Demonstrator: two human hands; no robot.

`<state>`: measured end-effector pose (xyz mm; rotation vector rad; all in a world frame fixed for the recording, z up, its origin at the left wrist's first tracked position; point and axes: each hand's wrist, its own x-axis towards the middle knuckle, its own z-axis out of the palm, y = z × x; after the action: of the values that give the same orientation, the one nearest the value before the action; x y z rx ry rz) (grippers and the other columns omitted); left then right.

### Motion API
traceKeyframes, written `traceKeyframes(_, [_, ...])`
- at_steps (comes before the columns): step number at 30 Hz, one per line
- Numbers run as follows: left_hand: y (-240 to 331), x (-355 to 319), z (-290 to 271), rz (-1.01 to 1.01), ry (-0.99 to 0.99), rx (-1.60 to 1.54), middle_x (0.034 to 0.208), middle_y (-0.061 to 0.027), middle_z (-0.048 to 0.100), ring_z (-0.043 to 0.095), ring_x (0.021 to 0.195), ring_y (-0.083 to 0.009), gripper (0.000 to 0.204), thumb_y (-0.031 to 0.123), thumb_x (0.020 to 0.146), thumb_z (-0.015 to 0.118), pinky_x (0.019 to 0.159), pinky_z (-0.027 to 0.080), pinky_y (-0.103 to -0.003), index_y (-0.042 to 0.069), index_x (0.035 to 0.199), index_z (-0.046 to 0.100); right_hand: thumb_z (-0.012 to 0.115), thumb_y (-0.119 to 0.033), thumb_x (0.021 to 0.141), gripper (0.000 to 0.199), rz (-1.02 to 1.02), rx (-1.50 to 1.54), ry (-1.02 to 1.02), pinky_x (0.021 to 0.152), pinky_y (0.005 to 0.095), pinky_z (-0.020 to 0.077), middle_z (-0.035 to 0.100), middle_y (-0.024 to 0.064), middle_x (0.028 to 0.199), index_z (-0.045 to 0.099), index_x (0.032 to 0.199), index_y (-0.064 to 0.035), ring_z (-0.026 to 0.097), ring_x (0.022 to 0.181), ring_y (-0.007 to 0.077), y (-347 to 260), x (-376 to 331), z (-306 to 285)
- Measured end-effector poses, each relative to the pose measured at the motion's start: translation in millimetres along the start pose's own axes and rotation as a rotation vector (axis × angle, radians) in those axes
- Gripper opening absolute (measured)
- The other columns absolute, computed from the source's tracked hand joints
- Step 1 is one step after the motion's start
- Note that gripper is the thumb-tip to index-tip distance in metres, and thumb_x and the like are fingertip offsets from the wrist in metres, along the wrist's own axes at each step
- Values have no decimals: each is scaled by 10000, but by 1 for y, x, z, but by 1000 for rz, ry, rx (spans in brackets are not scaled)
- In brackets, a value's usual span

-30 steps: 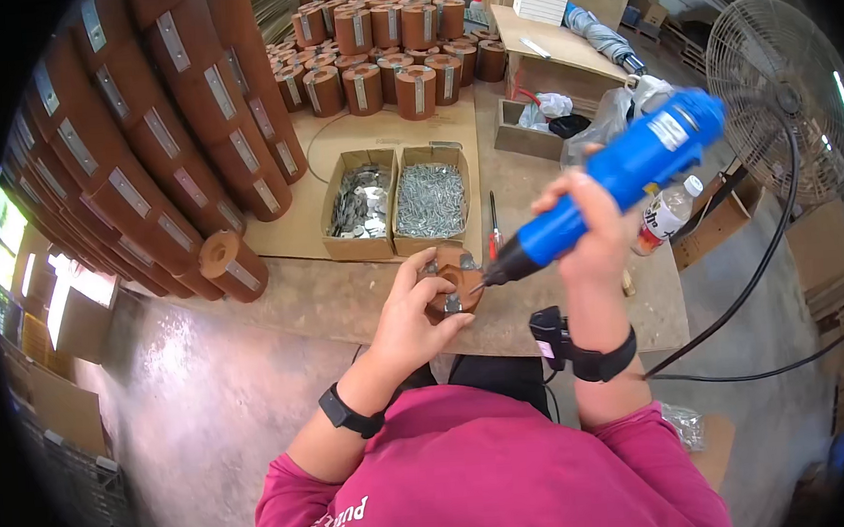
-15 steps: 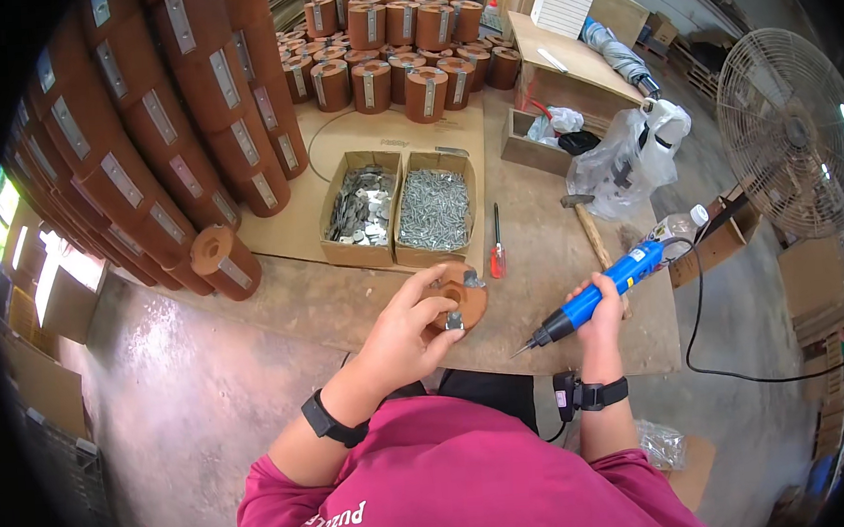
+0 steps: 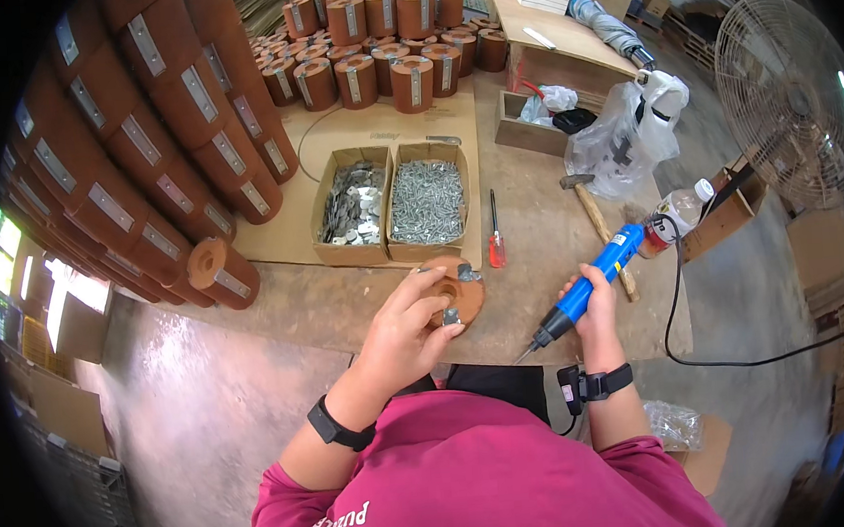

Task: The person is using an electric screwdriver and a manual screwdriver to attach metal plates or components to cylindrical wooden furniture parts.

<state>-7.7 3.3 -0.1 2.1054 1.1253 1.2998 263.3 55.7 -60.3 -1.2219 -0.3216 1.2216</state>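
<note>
Far left: stacked brown cylinders [image 3: 144, 140], tall and close together; apt to topple with a hard knock low down.

Mid-left: left hand [image 3: 397, 328] curled round the near-left side of a holed brown cylinder [image 3: 471, 304], thumb by the lower of two bent metal tabs [image 3: 451, 317], fingers across the end face. Located over the near edge of the worktable [image 3: 535, 208], just short of a cardboard box of screws [image 3: 431, 251]; resting or lifted, cannot tell. Likely to twist or slip under torque, from so one-sided a grip. End face turned up toward the head; long axis steep, roughly along the line of sight.

Right of that: right hand [image 3: 596, 306] wrapped firmly round a blue electric screwdriver [image 3: 570, 309], bit well apart from the cylinder. Long axis slanting from upper right to lower left, bit aimed low toward the table's front edge. Could skid off a tab into the thumb, with poor alignment.

Far right: looped black cord [image 3: 737, 364]; could snag the nearby bottle [image 3: 675, 217] on a sharp pull.
</note>
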Motion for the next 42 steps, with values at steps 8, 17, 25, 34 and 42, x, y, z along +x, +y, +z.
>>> traceKeyframes(8, [-2,-2,-3,102,-62,124,1137,-217,479,470,1056,-381,254,18,690,624,924,360,-418,-23,926,541,595,-141,717,181,19,17,-15,473,341,461,499,85,626,469,773,-23,523,519,202,-1,-1,5])
traceKeyframes(17, [7,2,2,114,-71,110,1105,-198,490,471,1027,-375,272,21,679,592,922,365,-429,-13,940,522,592,-143,719,171,-38,49,13,451,336,455,501,86,604,479,758,-21,527,502,202,-3,-5,-6])
traceKeyframes(25, [6,8,-19,43,-64,198,1153,-198,471,484,1058,-345,604,141,586,715,848,428,-365,7,1108,442,614,-138,710,168,-4,-17,1,450,338,483,526,91,609,503,757,-20,558,503,213,13,3,8])
traceKeyframes(34, [-6,10,-11,6,-150,262,1075,-204,535,508,1022,-306,556,194,667,727,892,389,-363,-37,1118,496,619,-121,664,249,-84,11,41,414,323,461,528,97,596,454,812,-6,546,457,204,1,-1,6])
traceKeyframes(42, [-3,2,-9,-24,20,271,957,-189,599,581,899,-258,497,180,618,769,813,450,-338,-51,1008,567,621,-124,667,200,-12,31,-30,421,333,457,522,90,585,477,762,-24,543,461,210,3,0,4])
